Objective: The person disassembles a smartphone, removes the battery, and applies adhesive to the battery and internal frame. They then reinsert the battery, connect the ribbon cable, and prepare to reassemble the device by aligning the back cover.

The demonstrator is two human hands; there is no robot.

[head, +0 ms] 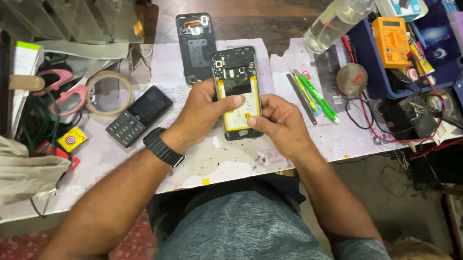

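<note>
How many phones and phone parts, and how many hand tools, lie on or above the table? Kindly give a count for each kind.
Opened smartphone held in both hands: 1
Detached back cover: 1
Keypad phone: 1
Scissors: 1
Green-handled tools: 2
Multimeter: 1
Total: 7

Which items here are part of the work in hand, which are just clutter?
In hand:
- opened smartphone, battery exposed
- left hand and right hand, both gripping it
- removed back cover, just behind

Lying about:
- keypad phone
- tape roll
- scissors
- green tools
- multimeter
- clear bottle
</note>
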